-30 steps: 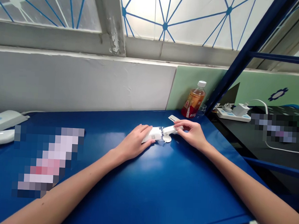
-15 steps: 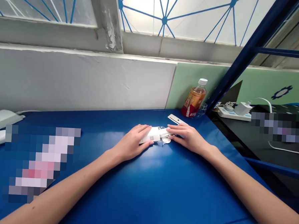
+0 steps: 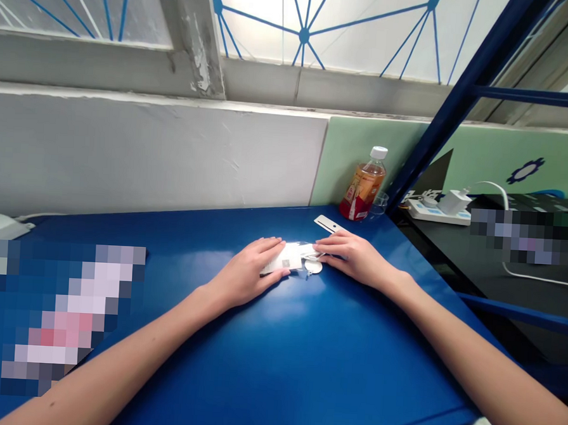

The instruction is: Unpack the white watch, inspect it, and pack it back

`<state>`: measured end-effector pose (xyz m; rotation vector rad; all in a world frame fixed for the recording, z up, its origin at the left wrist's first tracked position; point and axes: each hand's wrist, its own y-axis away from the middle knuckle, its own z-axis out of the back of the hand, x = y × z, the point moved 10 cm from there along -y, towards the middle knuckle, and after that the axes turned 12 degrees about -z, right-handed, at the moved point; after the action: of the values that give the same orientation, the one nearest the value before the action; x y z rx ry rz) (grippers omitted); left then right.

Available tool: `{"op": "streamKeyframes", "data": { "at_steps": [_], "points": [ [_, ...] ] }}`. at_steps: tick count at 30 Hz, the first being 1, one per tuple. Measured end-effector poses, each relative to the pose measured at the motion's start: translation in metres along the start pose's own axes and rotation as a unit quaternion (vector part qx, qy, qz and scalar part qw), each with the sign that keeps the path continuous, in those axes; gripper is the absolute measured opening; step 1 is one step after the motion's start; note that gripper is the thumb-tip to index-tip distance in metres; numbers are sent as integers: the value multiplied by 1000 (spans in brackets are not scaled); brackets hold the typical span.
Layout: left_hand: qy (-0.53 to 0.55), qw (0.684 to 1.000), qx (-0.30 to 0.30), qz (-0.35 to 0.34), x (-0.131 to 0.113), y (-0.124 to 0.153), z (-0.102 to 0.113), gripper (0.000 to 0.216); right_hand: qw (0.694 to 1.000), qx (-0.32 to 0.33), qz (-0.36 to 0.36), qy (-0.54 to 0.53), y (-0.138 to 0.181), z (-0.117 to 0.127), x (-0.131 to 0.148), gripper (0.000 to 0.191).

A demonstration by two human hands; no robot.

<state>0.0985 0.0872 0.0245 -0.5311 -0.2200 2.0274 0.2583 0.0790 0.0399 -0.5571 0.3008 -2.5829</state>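
Note:
My left hand (image 3: 253, 269) is closed around a small white card or flat box (image 3: 288, 257) with a square printed code, held low over the blue desk. From the right, my right hand (image 3: 353, 257) pinches a slim white piece (image 3: 308, 250) at the other end, its fingertips partly covering it. A round white piece (image 3: 313, 267) and some clear plastic show between the hands. How these parts are joined I cannot make out. Behind my right hand lies a flat white strip (image 3: 327, 224) with a slot and a dark dot.
A drink bottle (image 3: 363, 185) with a white cap stands at the back right, beside a small clear container (image 3: 378, 205). A blue frame post (image 3: 441, 119) rises there. Beyond it sit a power strip (image 3: 431, 212) and cables. White devices (image 3: 0, 234) and a blurred patch are at left.
The whole view has shifted slightly, so the bottle and desk sit a little further left. Both hands keep nearly the same hold, and the round white piece shows a bit more clearly.

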Motion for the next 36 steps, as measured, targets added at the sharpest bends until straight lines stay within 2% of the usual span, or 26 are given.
{"op": "streamKeyframes", "data": {
  "at_steps": [4, 12, 18, 24, 28, 36],
  "points": [
    [3, 1000, -12, -11, -1, -1, 3, 54, 999, -15, -2, -34, 0, -2, 0, 26],
    [-15, 1000, -10, -18, -3, -1, 2, 53, 999, -25, 8, -39, -1, -6, 20, 28],
    [-15, 1000, -12, -11, -2, 0, 3, 52, 995, -41, -59, -62, 3, 7, 9, 30],
    [-16, 1000, -9, -13, -1, 0, 1, 52, 976, -16, -133, -171, 5, -2, 5, 31],
    [-16, 1000, -9, -13, -1, 0, 1, 53, 945, 23, -189, -266, 7, -17, -1, 42],
    [-29, 999, -3, -27, -5, -2, 0, 53, 925, 75, -189, -321, 7, -31, 7, 54]
  ]
}}
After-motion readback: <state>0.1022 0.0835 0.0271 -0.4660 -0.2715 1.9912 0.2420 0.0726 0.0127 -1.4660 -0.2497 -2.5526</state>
